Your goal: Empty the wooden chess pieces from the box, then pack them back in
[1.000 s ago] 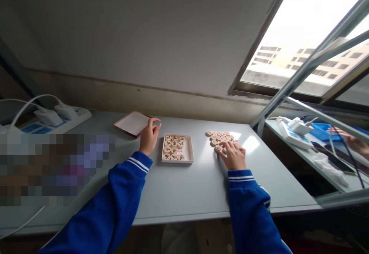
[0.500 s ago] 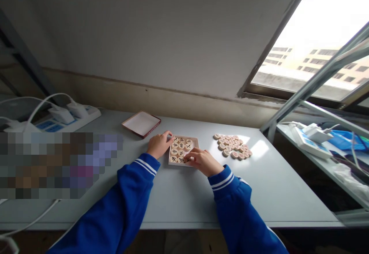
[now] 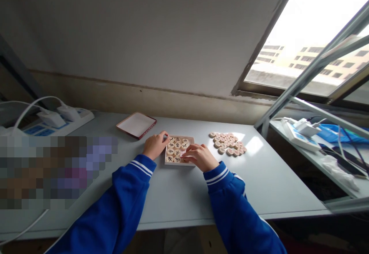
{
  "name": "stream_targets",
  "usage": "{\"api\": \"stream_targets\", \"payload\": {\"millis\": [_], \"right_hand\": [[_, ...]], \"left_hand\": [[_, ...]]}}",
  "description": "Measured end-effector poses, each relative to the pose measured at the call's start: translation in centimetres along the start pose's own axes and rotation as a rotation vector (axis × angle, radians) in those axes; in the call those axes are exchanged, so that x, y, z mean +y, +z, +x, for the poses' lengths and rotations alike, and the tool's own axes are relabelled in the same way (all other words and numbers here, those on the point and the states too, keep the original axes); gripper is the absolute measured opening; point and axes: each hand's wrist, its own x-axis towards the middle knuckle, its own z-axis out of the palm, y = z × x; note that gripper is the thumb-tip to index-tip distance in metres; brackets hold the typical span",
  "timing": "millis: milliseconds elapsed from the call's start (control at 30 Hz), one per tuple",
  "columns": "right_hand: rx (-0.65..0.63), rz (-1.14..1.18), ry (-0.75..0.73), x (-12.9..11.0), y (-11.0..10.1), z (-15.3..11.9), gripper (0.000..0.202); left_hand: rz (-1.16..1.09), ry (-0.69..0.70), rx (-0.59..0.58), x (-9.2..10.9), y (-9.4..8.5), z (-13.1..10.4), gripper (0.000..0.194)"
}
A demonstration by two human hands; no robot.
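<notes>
Left hand [image 3: 155,145] resting on the bench [image 3: 178,192], fingers curled, touching the left wall of the tray [image 3: 190,137]. Nothing gripped, just steadying.

Right hand [image 3: 199,156] lying over the near right corner of the tray, fingertips [image 3: 184,154] pressed down among the discs [image 3: 176,146]. Pinching a disc or only touching: cannot tell, fingers in the way.

Tray right between both hands, flat on the bench. Round wooden discs inside it, side by side in rows, dark marks on top.

Pile [image 3: 227,143] of more discs to the right of the right hand, near but not touching, lying flat in a loose bunch.

Lid [image 3: 136,124] just past the left hand, a little to its left, open side up, red rim, white inside.

Power strip [image 3: 62,117] with white plugs well to the left of the left hand, at the back of the bench.

Blue sleeves [image 3: 127,192] with white stripes at both wrists.

Window [image 3: 305,34] far beyond the right hand.
</notes>
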Motion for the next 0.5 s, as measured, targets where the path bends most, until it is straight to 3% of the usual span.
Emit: {"api": "stream_targets", "payload": {"millis": [133, 300, 500], "right_hand": [[-0.005, -0.080, -0.050, 0.2, -0.5, -0.3, 0.018], [-0.113, -0.124, -0.122, 1.0, -1.7, -0.6, 0.020], [-0.073, -0.145, -0.040, 0.8, -1.4, -0.5, 0.020]], "left_hand": [[0.012, 0.021, 0.001, -0.1, 0.0, 0.0, 0.028], [0.040, 0.033, -0.019, -0.3, 0.2, 0.2, 0.030], [0.039, 0.035, -0.026, -0.2, 0.3, 0.2, 0.029]]}}
